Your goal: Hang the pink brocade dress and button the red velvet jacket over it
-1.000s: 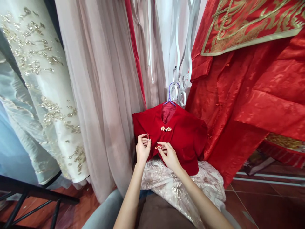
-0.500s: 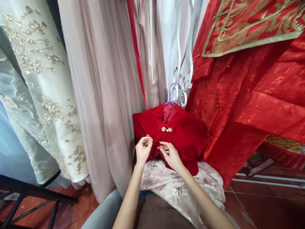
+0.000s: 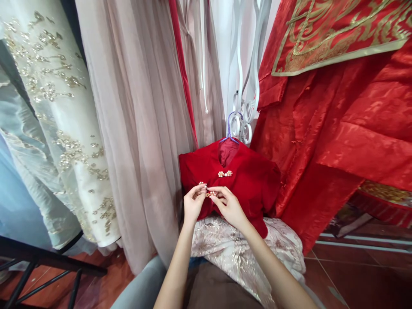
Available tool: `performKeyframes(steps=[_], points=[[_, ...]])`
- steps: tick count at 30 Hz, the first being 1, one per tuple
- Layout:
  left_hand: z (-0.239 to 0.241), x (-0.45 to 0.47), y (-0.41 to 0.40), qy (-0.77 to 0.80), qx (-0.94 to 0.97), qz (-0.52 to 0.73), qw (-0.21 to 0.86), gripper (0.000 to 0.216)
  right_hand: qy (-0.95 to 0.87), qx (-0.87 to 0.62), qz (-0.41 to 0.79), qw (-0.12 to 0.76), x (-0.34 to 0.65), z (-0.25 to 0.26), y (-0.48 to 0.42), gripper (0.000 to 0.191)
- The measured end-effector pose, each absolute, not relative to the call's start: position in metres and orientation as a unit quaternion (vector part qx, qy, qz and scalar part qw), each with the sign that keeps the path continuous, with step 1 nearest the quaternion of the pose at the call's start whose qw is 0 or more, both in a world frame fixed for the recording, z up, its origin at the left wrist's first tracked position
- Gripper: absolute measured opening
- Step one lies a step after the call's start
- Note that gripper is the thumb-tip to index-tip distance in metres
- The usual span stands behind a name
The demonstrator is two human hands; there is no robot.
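A short red velvet jacket (image 3: 247,184) hangs on a purple hanger (image 3: 230,128) in front of me. Its upper gold flower clasp (image 3: 224,174) is fastened below the collar. My left hand (image 3: 193,201) pinches one half of the lower gold clasp (image 3: 202,185) at the jacket's left front edge. My right hand (image 3: 227,205) pinches the other half, and the fingertips of both hands meet at the middle of the jacket. A pale pink brocade skirt (image 3: 238,249) lies under the jacket across my lap.
Beige tulle gowns (image 3: 144,128) and a white gown with gold embroidery (image 3: 58,128) hang at the left. A red satin robe with gold trim (image 3: 337,120) hangs at the right. White scrolled metalwork (image 3: 246,111) stands behind. A black metal frame (image 3: 41,266) sits low left on the red tile floor (image 3: 360,279).
My two hands have come together. The left and right halves of the lower clasp, held apart a second ago, now touch at the jacket's centre, and the front edges have closed.
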State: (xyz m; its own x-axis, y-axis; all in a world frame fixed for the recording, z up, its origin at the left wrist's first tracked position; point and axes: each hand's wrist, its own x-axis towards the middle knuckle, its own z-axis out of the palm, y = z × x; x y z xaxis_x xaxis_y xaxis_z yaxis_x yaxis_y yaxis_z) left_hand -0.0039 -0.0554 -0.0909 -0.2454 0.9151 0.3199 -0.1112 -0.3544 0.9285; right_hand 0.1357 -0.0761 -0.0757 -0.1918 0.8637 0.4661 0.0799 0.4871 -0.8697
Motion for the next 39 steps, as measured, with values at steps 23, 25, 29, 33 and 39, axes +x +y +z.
performKeyframes(steps=[23,25,29,33,39], points=[[-0.084,-0.023,-0.043,0.443,0.515,0.605,0.415,0.021,-0.697,-0.346,0.249,0.577,0.116,-0.092,-0.032,0.013],[-0.083,-0.027,-0.038,0.437,0.528,0.591,0.425,0.021,-0.697,-0.339,0.262,0.575,0.116,-0.092,-0.028,0.012],[-0.080,-0.032,-0.029,0.430,0.551,0.566,0.438,0.022,-0.696,-0.331,0.287,0.569,0.115,-0.091,-0.021,0.012],[-0.079,-0.034,-0.027,0.434,0.566,0.558,0.425,0.023,-0.691,-0.340,0.274,0.576,0.114,-0.093,-0.020,0.012],[-0.083,-0.037,-0.028,0.435,0.595,0.563,0.375,0.018,-0.652,-0.328,0.347,0.589,0.115,-0.098,-0.026,0.015]])
